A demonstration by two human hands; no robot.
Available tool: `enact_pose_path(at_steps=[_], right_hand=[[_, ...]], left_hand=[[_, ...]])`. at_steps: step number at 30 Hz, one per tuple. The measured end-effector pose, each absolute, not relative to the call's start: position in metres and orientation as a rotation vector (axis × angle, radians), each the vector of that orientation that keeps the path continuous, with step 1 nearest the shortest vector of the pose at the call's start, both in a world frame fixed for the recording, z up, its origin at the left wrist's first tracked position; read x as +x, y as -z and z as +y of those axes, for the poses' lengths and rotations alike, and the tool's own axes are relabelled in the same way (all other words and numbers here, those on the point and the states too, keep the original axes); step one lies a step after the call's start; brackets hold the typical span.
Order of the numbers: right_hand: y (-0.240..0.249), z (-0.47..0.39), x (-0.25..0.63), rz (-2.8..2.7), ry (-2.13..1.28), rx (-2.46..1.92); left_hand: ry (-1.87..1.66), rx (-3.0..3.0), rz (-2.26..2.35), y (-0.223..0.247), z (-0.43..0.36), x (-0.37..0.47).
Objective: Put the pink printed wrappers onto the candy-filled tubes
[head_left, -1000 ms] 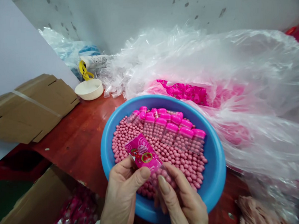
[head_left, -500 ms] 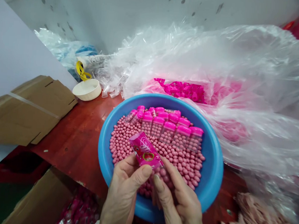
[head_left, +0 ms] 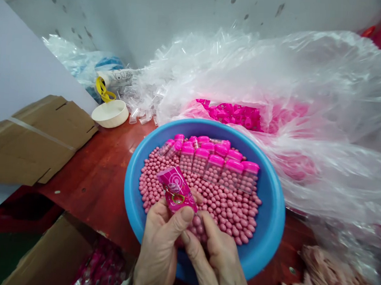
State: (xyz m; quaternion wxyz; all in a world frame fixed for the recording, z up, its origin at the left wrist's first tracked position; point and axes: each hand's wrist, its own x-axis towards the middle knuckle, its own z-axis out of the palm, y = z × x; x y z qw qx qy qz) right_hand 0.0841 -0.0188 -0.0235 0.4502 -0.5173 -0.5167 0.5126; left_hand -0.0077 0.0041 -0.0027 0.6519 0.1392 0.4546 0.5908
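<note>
A shiny pink printed sleeve (head_left: 174, 188) sits partly over a clear container of pink balls (head_left: 198, 228), above the near part of a blue basin (head_left: 270, 231). My left hand (head_left: 163, 239) is closed on the sleeve, thumb on its lower end. My right hand (head_left: 211, 250) pinches the clear container from the right. Small pink balls (head_left: 234, 213) fill the basin. On them lie several filled containers with pink caps (head_left: 214, 167). The container's lower end is partly hidden by my fingers.
Behind the basin, plastic bags hold pink caps (head_left: 236, 115). A white bowl (head_left: 110, 114) and flattened cardboard (head_left: 34, 138) are at left. An open carton (head_left: 53, 254) stands lower left. Beige cloth (head_left: 330, 277) lies lower right.
The printed sleeve has shifted slightly left and tilted more to the left. My right hand has moved left and slightly down, closer to my left hand.
</note>
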Motion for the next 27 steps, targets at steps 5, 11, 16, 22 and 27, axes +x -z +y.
enact_pose_path(at_steps=[5, 11, 16, 22, 27], right_hand=[[0.030, -0.020, 0.080, -1.269, -1.232, -1.296], [0.029, -0.020, 0.085, -1.211, -1.257, -1.304], [0.028, -0.021, 0.095, -1.025, -1.405, -1.356], [0.027, -0.020, 0.093, -0.917, -1.536, -1.342], [0.014, -0.010, 0.084, -0.810, -1.658, -1.270]], left_hand=[[-1.287, 0.255, 1.065, -0.004, 0.002, -0.004], [-1.312, 0.242, 1.058, -0.006, 0.000, 0.000], [-1.419, 0.185, 1.042, -0.003, -0.002, 0.005], [-1.451, 0.144, 1.136, -0.001, -0.007, 0.009], [-1.372, 0.222, 1.120, 0.002, -0.011, 0.013]])
